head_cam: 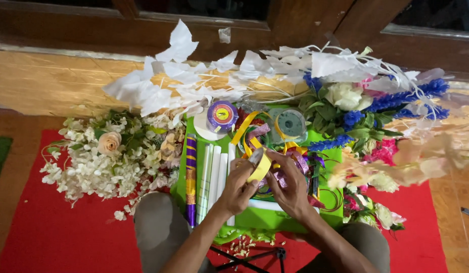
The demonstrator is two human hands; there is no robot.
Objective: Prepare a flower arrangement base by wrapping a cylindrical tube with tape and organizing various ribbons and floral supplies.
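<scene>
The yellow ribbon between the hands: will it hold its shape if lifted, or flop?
The yellow ribbon probably flops: it already curves loosely between the left hand and right hand. It looks thin and light, and its loops trail into the ribbon pile, so it may snag.

Yellow ribbon (261, 169), glossy strip, curled, held up over green sheet w/ ribbon pile.

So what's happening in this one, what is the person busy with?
A person sits over a green sheet on a red mat, surrounded by artificial flowers. Both hands meet at the middle: the left hand and right hand hold a yellow ribbon between their fingers, its strip trailing up toward a ribbon spool. A purple ribbon roll and white rolled tubes lie beside them.
</scene>
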